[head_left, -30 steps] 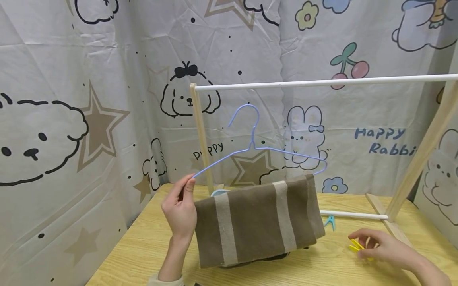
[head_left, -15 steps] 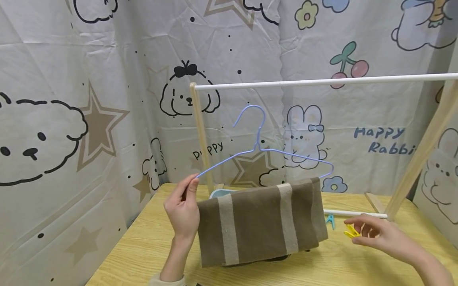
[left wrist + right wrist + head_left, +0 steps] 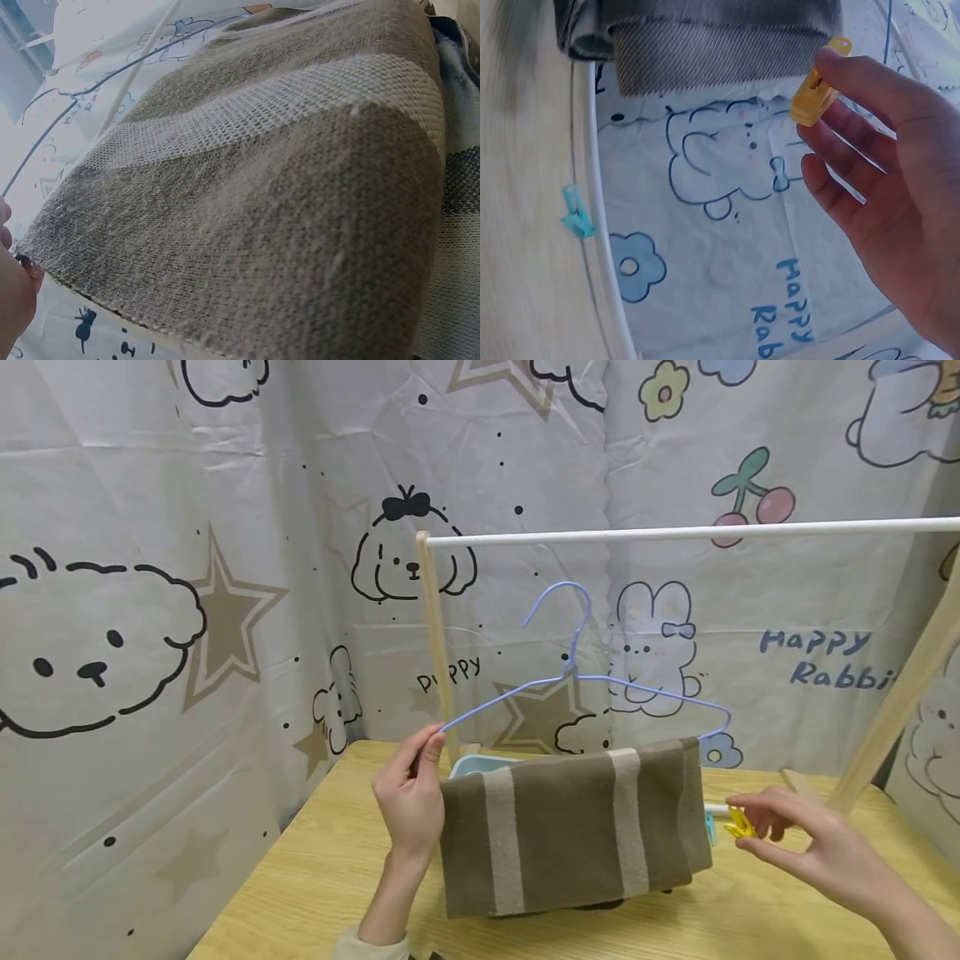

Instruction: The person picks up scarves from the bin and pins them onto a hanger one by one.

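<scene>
A blue wire clothes hanger [image 3: 517, 687] is held up by my left hand [image 3: 411, 793], which pinches its left corner between thumb and fingers. Over the hanger's lower part drapes a folded brown knitted cloth [image 3: 566, 835] with pale stripes; its left end meets the left hand. The cloth [image 3: 247, 217] fills most of the left wrist view, where only part of the left hand [image 3: 16, 292] shows. My right hand [image 3: 813, 839] pinches a yellow clothespin [image 3: 815, 84] between thumb and fingertips, just right of the cloth's right edge and apart from it.
Behind the cloth stands a wooden rack with a white top bar [image 3: 675, 533] and a slanted right post [image 3: 900, 702]. A teal clothespin [image 3: 576, 212] lies on the wooden table [image 3: 300, 877]. A pale blue container [image 3: 480, 765] is partly hidden behind the cloth. A printed curtain surrounds the table.
My left hand has shifted right with the hanger and cloth. The right hand has lifted the yellow clothespin from near the tabletop and brought it closer to the cloth's right edge. The view has shifted slightly.
</scene>
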`<state>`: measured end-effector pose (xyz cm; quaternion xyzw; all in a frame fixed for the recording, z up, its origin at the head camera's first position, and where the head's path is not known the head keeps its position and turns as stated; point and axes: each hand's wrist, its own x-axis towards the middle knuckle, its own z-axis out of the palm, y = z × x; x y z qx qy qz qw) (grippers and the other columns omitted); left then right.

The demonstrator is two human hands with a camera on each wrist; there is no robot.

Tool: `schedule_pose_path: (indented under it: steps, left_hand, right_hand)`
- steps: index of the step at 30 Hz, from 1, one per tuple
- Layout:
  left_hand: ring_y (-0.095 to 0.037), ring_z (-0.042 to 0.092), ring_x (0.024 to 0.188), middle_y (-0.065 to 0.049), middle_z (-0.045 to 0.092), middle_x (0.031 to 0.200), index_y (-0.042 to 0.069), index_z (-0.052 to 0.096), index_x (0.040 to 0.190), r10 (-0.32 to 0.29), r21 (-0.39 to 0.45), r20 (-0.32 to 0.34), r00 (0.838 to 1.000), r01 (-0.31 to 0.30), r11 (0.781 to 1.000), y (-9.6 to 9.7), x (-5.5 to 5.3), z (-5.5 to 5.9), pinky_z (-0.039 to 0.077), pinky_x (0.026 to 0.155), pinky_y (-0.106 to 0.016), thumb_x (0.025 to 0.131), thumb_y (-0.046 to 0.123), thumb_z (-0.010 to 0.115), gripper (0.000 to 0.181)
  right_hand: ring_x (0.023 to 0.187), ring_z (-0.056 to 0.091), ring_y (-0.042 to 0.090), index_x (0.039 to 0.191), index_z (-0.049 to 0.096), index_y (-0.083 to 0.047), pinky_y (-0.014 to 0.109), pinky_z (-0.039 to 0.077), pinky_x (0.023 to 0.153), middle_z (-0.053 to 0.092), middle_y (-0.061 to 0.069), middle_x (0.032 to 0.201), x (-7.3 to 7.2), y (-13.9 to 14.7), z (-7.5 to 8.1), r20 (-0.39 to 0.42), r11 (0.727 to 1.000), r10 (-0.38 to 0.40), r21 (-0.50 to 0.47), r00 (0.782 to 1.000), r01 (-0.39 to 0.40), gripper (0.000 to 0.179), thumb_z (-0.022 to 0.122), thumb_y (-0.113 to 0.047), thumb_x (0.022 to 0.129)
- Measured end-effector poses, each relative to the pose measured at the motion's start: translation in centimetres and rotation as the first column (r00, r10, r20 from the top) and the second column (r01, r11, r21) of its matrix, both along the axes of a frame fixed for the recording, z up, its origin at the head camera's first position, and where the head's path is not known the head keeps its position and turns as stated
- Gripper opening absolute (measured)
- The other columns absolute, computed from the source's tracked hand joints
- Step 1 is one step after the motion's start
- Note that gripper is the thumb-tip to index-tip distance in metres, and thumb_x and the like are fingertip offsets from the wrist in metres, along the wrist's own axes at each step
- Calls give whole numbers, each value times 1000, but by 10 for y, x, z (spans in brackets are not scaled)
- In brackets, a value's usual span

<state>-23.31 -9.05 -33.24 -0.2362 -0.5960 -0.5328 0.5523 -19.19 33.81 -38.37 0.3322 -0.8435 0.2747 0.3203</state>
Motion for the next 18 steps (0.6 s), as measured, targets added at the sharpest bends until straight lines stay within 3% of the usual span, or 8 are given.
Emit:
schedule_pose_path:
  steps: [7, 14, 18]
  left_hand:
    - [-3, 33, 52, -8, 55, 62, -3, 75, 95, -16, -5, -5, 1000, 16, 1000, 3, 1, 1, 27, 44, -18, 83, -13, 69, 17]
    - [-4, 34, 51, -8, 57, 63, -2, 75, 95, -11, -12, -28, 1000, 11, 1000, 5, 1, 1, 28, 44, -18, 82, -14, 69, 18]
    - [-4, 37, 53, -9, 58, 64, -2, 75, 96, -15, -10, -29, 999, 15, 1000, 6, 2, 0, 30, 45, -19, 83, -13, 69, 18]
  right_hand:
    - [80, 56, -3, 116, 69, -5, 9, 45, 73, 66, -9, 97, 2, -26, 27, -90, 997, 69, -21, 994, -71, 71, 83, 18, 50]
    - [83, 56, -3, 117, 67, -7, 9, 45, 77, 62, -14, 97, 1, -59, 61, -42, 997, 78, 3, 996, -78, 60, 83, 11, 61]
    - [79, 58, 0, 116, 68, -6, 12, 47, 72, 62, -12, 93, -7, -74, 69, -100, 985, 173, -10, 980, -175, 60, 82, 11, 59]
